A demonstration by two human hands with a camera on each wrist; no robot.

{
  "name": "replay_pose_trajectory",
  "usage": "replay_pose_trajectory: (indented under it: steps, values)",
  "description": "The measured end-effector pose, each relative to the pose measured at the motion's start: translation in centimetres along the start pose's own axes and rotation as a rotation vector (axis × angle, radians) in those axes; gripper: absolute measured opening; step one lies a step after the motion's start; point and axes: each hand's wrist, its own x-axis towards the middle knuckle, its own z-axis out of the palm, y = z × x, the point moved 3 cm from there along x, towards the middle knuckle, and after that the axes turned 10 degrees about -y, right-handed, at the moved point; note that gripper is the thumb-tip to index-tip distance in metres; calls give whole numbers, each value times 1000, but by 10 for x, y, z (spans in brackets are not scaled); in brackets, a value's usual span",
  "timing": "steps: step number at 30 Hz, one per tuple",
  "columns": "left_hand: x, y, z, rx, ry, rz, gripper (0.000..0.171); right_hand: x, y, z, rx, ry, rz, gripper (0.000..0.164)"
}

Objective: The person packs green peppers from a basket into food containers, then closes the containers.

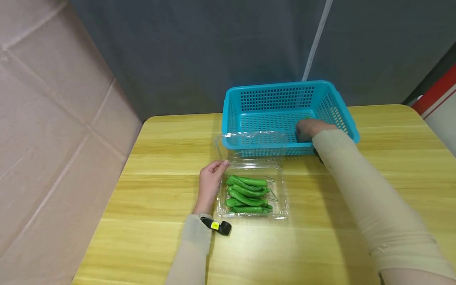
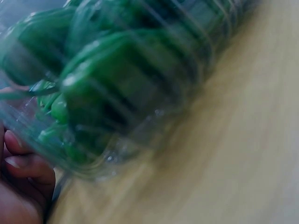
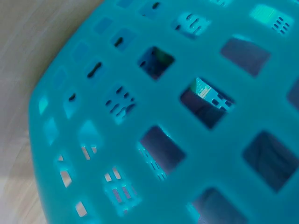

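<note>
An open clear plastic clamshell box (image 1: 286, 204) lies on the table, its lid (image 1: 254, 161) raised toward the basket. Several long green peppers (image 1: 247, 194) rest side by side in its base. My left hand (image 1: 210, 180) pinches the box's left rim close to the hinge; its curled fingers (image 2: 32, 168) show against the clear wall in the left wrist view. Inside the blue basket (image 1: 233, 92), at its right front, my right hand (image 1: 309, 129) has its fingers curled. A bit of green pepper (image 1: 308, 118) shows at the knuckles, the remainder hidden by the hand.
The basket's perforated wall (image 3: 205, 144) fills most of the right wrist view. Its front rim stands behind the box lid. A dark grey curtain (image 1: 185, 59) hangs past the table's back edge, and a pale panel (image 1: 53, 118) rises at the left.
</note>
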Motion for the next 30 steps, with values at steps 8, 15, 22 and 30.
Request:
replay_pose_trajectory:
  steps: [8,15,22,30]
  values:
    - [1,1,0,5,-6,4,38,2,1,-1,-3,27,-17,11]
    - [0,8,0,-18,-25,-17,36,3,1,-1,-18,54,-15,5]
    - [-9,30,2,-12,-36,-13,31,0,-1,-2,-61,83,11,7]
    - [-9,28,3,-8,-35,-6,31,-3,0,-1,-71,62,2,10]
